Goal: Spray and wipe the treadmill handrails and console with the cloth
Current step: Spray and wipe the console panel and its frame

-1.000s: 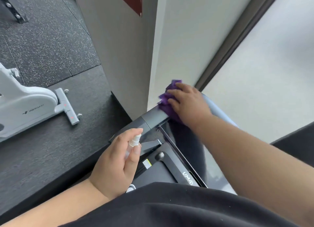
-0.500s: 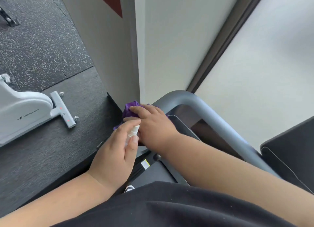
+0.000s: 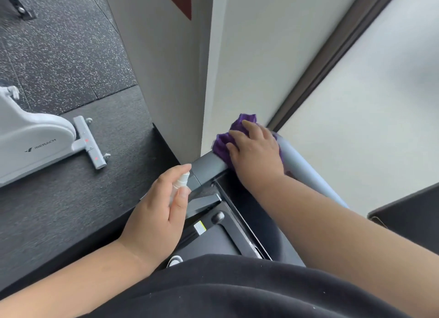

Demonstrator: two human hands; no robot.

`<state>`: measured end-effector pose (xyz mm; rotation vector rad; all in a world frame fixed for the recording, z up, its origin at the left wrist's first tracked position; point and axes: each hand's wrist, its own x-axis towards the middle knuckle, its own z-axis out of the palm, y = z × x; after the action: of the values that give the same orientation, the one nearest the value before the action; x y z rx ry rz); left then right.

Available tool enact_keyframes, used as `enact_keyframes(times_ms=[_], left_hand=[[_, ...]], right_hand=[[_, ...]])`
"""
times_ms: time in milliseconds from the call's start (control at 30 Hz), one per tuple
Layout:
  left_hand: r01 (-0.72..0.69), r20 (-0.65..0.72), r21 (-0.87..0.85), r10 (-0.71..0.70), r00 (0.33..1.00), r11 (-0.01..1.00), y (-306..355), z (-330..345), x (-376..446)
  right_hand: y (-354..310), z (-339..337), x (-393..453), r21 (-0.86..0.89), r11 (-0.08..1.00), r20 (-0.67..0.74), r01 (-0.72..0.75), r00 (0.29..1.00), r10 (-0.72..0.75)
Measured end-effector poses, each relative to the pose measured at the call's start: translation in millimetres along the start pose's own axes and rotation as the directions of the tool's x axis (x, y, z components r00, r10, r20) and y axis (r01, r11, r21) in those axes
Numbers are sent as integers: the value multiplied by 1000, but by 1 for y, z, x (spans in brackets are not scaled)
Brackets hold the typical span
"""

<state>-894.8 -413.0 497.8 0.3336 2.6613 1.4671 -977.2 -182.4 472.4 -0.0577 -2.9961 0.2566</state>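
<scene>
Wall corner (image 3: 209, 80) just behind cloth (image 3: 224, 141)

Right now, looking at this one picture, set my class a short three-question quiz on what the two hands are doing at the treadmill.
1. True or false: the right hand presses the purple cloth against the handrail.
2. What does the left hand hold?
A. a white spray bottle
B. a sponge
C. a phone
3. Fill in: the white exercise bike stands on the ______ to the person's left.

Key:
1. True.
2. A; the fingers curl round it, the forefinger over its top.
3. Floor.
</scene>
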Motion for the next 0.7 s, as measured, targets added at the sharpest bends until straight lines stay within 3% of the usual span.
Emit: enact_keyframes(times_ms=[133, 233, 367, 467, 567, 700], left_hand=[[34, -89, -55, -39, 995, 998, -4, -9, 1], [39, -160, -79, -51, 986, 996, -8, -18, 9], [49, -102, -9, -50, 994, 999, -13, -18, 15], [56, -58, 25, -55, 997, 998, -14, -14, 15], [50, -56, 53, -47, 997, 997, -19, -17, 12], [89, -110, 54, -83, 990, 995, -31, -30, 6]], right_hand=[[-75, 17, -29, 84, 932, 54, 353, 932, -358], [-96, 23, -42, 101, 903, 103, 417, 899, -426], [-51, 6, -17, 97, 954, 66, 284, 954, -291], [7, -9, 6, 23, 999, 38, 37, 999, -37], [39, -13, 15, -35, 986, 54, -166, 984, 167], [13, -3, 8, -47, 980, 10, -192, 981, 193]])
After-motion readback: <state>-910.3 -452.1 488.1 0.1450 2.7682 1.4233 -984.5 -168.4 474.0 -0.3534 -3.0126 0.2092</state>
